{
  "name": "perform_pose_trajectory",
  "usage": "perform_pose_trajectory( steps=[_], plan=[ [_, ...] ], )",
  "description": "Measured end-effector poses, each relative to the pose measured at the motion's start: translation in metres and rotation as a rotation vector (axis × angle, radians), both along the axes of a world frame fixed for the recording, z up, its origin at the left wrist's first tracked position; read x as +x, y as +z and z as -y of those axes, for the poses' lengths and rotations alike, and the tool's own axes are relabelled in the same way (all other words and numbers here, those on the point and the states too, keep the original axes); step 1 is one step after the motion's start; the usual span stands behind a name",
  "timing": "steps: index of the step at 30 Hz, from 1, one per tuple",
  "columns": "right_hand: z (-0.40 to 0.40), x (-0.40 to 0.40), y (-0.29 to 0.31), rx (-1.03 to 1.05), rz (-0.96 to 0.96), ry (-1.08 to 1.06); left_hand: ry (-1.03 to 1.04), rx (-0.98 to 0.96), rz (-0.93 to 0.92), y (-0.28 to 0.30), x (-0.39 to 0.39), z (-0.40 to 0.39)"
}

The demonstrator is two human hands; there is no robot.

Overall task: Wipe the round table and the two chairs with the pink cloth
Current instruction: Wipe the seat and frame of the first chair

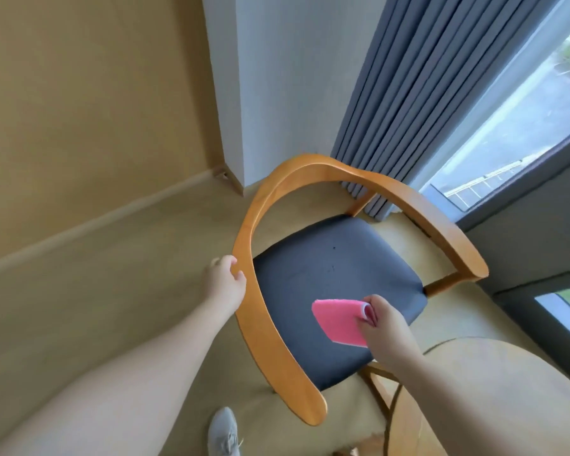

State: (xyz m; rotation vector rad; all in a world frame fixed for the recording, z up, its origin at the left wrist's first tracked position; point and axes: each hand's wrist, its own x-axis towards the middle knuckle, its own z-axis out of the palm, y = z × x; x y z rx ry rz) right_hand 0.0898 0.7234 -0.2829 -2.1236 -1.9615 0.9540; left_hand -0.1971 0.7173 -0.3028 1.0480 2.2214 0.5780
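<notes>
A wooden chair (310,174) with a curved orange-brown back rail and a dark grey seat cushion (326,271) stands in the middle of the view. My left hand (226,279) grips the rail on its left side. My right hand (387,327) pinches a folded pink cloth (338,320) and holds it just above the front part of the seat; I cannot tell whether it touches the cushion. The round table (474,353), light wood, shows only as a curved edge at the lower right, under my right forearm.
Grey curtains (418,87) and a large window (524,126) lie behind the chair on the right. A white wall corner (277,77) and a beige wall stand at the left. My shoe (222,432) is on the floor below the chair.
</notes>
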Motion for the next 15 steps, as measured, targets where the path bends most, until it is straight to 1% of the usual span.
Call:
perform_pose_trajectory(
  steps=[3, 6, 9, 11, 13, 15],
  plan=[
    [-0.024, -0.01, -0.042, -0.052, 0.011, 0.038, 0.021, -0.085, -0.072, -0.048, 0.01, -0.009],
    [-0.05, -0.018, -0.08, -0.113, -0.013, 0.083, -0.062, -0.142, -0.145, -0.086, 0.023, -0.018],
    [-0.073, -0.024, -0.114, -0.155, -0.025, 0.156, -0.169, -0.071, -0.34, -0.109, 0.024, -0.026],
    [-0.089, -0.029, -0.129, -0.183, -0.053, 0.2, -0.303, -0.006, -0.457, -0.114, 0.015, -0.037],
    [-0.106, -0.035, -0.141, -0.2, -0.079, 0.219, -0.408, 0.03, -0.489, -0.113, 0.006, -0.052],
    [-0.122, -0.04, -0.152, -0.195, -0.097, 0.235, -0.449, 0.057, -0.49, -0.109, 0.0, -0.064]
  ],
)
